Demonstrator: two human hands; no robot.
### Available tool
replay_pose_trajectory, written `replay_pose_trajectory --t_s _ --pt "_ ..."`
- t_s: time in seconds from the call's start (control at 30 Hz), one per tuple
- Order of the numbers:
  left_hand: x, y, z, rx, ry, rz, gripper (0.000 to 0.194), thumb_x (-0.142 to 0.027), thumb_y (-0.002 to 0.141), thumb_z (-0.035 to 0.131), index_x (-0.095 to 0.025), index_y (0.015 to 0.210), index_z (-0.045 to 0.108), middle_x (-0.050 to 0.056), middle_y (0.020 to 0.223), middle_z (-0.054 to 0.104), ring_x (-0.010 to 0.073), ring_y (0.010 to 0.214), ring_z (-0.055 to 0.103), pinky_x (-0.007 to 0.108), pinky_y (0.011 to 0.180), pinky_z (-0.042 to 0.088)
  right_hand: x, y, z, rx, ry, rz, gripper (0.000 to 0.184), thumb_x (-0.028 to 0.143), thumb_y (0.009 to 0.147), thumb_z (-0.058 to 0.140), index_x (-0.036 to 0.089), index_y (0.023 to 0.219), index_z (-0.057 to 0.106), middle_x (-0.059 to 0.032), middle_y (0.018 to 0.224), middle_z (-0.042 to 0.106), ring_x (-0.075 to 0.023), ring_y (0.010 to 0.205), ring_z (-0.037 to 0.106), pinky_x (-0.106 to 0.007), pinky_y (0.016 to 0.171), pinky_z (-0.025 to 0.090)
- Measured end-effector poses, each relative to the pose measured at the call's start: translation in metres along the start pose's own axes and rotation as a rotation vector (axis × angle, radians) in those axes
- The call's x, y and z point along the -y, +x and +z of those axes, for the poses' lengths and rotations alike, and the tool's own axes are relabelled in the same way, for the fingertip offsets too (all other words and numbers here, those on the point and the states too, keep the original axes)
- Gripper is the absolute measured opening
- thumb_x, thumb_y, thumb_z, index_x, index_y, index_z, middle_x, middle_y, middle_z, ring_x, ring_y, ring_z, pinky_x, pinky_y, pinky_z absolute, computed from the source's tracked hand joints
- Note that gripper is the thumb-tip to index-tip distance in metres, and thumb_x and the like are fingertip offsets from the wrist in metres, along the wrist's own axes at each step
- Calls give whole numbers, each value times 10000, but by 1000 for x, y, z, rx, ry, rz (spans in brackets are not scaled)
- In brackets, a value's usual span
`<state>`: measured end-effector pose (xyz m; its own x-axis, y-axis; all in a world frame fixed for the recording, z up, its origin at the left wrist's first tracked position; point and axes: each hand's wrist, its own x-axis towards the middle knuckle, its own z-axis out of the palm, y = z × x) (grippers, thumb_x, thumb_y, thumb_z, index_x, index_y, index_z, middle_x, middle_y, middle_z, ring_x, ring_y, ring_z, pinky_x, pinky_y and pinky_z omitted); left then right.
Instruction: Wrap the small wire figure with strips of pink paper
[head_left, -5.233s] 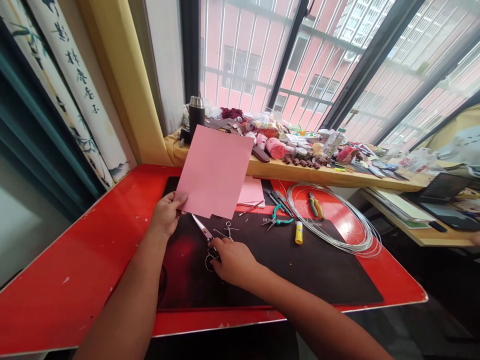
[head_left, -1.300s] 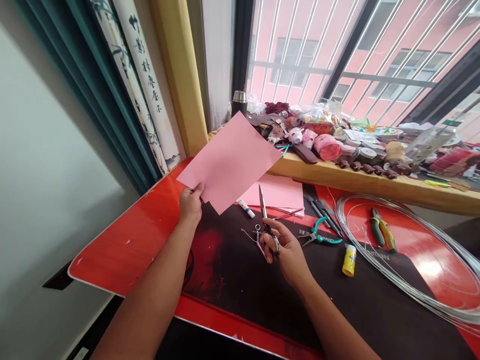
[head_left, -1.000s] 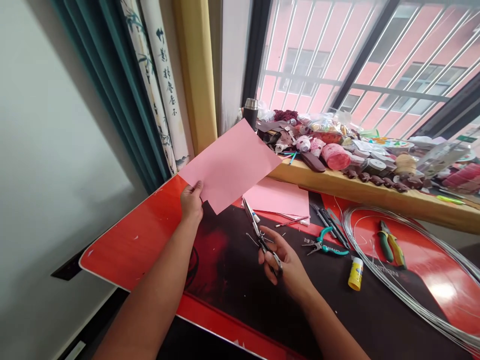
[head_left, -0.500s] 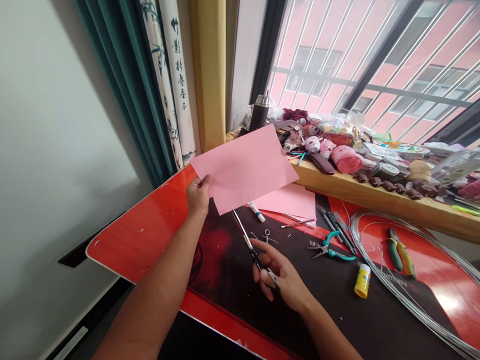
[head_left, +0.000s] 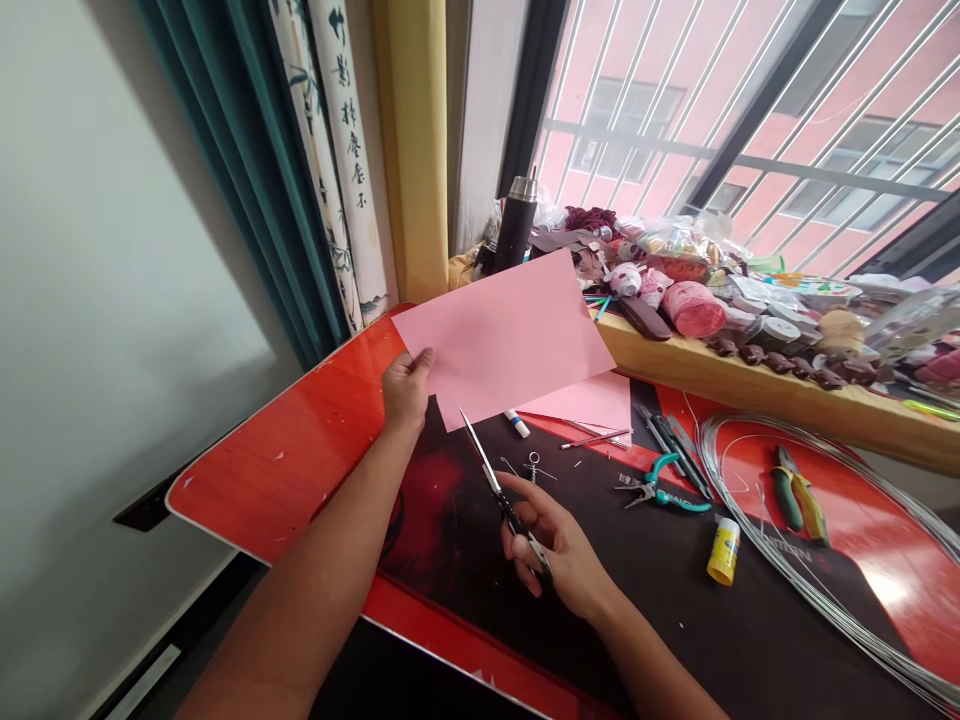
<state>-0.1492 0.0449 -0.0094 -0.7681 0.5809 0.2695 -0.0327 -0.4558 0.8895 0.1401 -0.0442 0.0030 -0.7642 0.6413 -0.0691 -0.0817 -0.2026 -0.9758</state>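
1. The left hand (head_left: 406,390) pinched a pink sheet (head_left: 510,340) near its lower left corner, thumb lying across the front.
2. That sheet was up above the counter (head_left: 285,460), tilted, its face toward the camera and its right end higher than its left. A small step showed in its lower edge, just beside the hand.
3. The right hand (head_left: 555,550) was curled around the handles of the scissors (head_left: 491,480), over the black mat (head_left: 450,560). The blades looked nearly together and pointed up and left.
4. The scissors' tip overlapped the sheet's lower edge in view; whether it touched the paper could not be told.
5. Behind the held sheet, more pink paper (head_left: 592,395) lay on the counter, with a pencil (head_left: 595,438) at its near edge and a white and blue tube (head_left: 517,424) partly covered by the sheet.
6. A small twisted wire piece (head_left: 533,466) with a ring at its top was on the mat, near the right hand.
7. Farther right were the teal-handled pliers (head_left: 661,485), a yellow glue stick (head_left: 724,552) with a white cap, and a large coil of wire (head_left: 806,602). Green and yellow pliers (head_left: 799,500) lay within the coil.
8. A dark flask (head_left: 516,225) stood on the crowded window ledge (head_left: 675,365).
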Motion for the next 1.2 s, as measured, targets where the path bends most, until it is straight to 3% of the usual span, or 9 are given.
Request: replay_pose_trajectory --t_s 0.37,0.87,1.2 --pt "1 -5 4 23 -4 7 327 -500 803 844 -188 861 769 53 933 766 216 903 681 313 838 537 -6 1 1 -32 39 6 738 544 865 846 272 1488 560 27 835 601 -28 391 420 -185 363 314" --pt "7 -6 9 -44 -61 -20 339 -481 735 885 -186 742 718 8 781 701 168 772 619 282 761 503 -9 3 2 -41 35 -12 724 544 882 827 271 1494 554 40 830 578 -21 383 445 -168 359 306" --pt "14 1 43 -23 -204 -154 429 -530 642 926 -187 832 750 33 861 747 177 805 681 309 781 559 -6 3 -2 -84 69 -57 755 558 862 845 254 1487 550 58 791 559 -28 377 459 -165 355 298"
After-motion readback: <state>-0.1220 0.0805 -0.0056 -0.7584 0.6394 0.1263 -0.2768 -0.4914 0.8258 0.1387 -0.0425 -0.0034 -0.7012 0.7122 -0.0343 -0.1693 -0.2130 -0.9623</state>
